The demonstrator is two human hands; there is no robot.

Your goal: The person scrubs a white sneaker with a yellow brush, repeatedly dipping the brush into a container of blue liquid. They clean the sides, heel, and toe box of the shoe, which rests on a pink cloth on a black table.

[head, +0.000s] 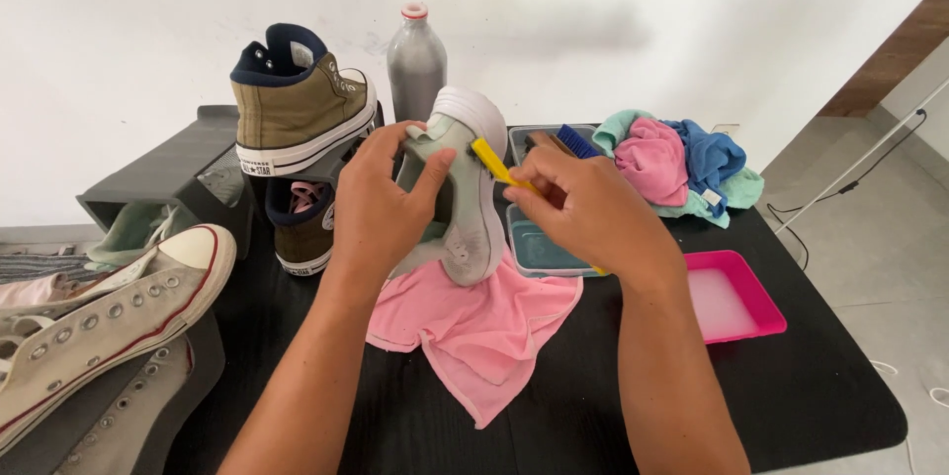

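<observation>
Fingers of the left hand (381,203) wrap the upper of a pale green sneaker (463,188), holding it upright with its white toe pointing up and its sole turned toward the right hand (593,213). That right hand is closed on a yellow brush (491,163), whose tip touches the sneaker's side just past the left thumb. Under both hands, a pink cloth (484,327) lies spread on the black surface (791,386), and the heel of the sneaker rests on it. Just beyond the right hand sits a teal tray (539,250), partly hidden by the knuckles, and behind it a grey tray holding a blue brush (576,140). Outward from the right wrist stands a pink tub (736,297) with a milky liquid inside. Farther off past the right hand, a heap of rags (682,164) in pink, blue and mint lies near the wall. Straight ahead of the left hand, a grey bottle (415,60) with a white cap stands upright behind the sneaker. Outward from the left hand, an olive high-top shoe (297,104) stands on a dark rack (163,173), with its mate (301,228) below it. Near the left forearm, two worn grey canvas shoes (99,327) lie on their sides.
</observation>
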